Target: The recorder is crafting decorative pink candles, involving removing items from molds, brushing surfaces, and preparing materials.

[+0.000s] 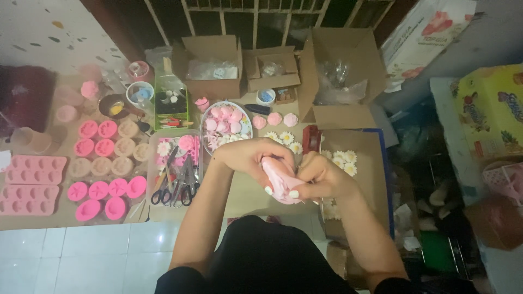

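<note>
A: What do the two hands hold?

B: Both hold one soft pink mould [280, 182], a floppy piece like silicone. The left hand [248, 158] is closed over its top, with the fingers curled down on it. The right hand [321, 177] is clamped on its side, and the fingertips press into the pink material. The two hands are close together and touch at the mould.

A: Where is the mould?

B: It is between the two hands, lifted a little above the cardboard sheet [370, 163] that covers the bench, in front of the person's body.

A: What lies beyond the hands?

B: Just beyond the left hand is a plate of pink flower shapes [225, 124]. Beyond the right hand, near to it, are white daisy pieces [344, 160] on the cardboard. Farther away stand open cardboard boxes [210, 65].

A: And to the left of the left hand?

B: Near to it is a clear tray [177, 169] with scissors [180, 190] and other tools, I cannot tell which. Farther left, well apart from the hand, are many round pink moulds [106, 190] in rows, and at the far left two flat pink mould trays [32, 170] with cavities.
</note>
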